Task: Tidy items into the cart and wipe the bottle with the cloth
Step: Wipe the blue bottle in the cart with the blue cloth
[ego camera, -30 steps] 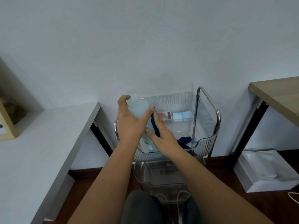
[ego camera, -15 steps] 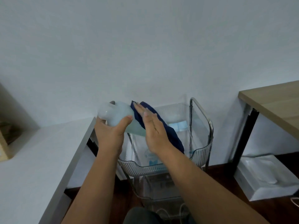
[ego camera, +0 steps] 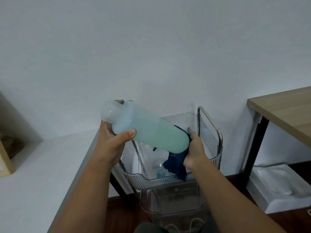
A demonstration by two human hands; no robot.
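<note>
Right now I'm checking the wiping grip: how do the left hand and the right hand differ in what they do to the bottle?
The left hand grips the bottle bare, near its capped upper end; the right hand holds the dark blue cloth against its lower end. The left hand sits higher, the right hand lower, over the cart. Both hold the bottle tilted above the cart.
</note>
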